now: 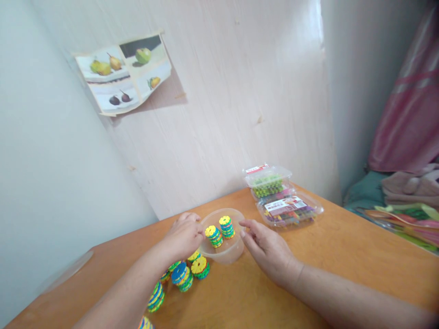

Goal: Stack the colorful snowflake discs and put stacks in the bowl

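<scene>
A clear round plastic bowl (224,257) stands on the wooden table between my hands. Inside it are two upright stacks of flower-shaped plastic discs, a left stack (214,236) and a right stack (227,227), both yellow on top. My left hand (187,234) has its fingers curled at the bowl's left rim; its fingertips are partly hidden. On the opposite side, the thumb and forefinger of my right hand (267,251) grip the right rim. Beside my left forearm are several more stacks, among them a blue-topped stack (182,276) and a yellow-topped stack (200,267).
Clear lidded boxes of colourful pieces, an upper box (269,183) and a front box (291,211), sit towards the table's back right. A clear round lid (70,272) lies at the left edge. Beyond the table (346,246) on the right are a pink curtain (404,114) and fabrics.
</scene>
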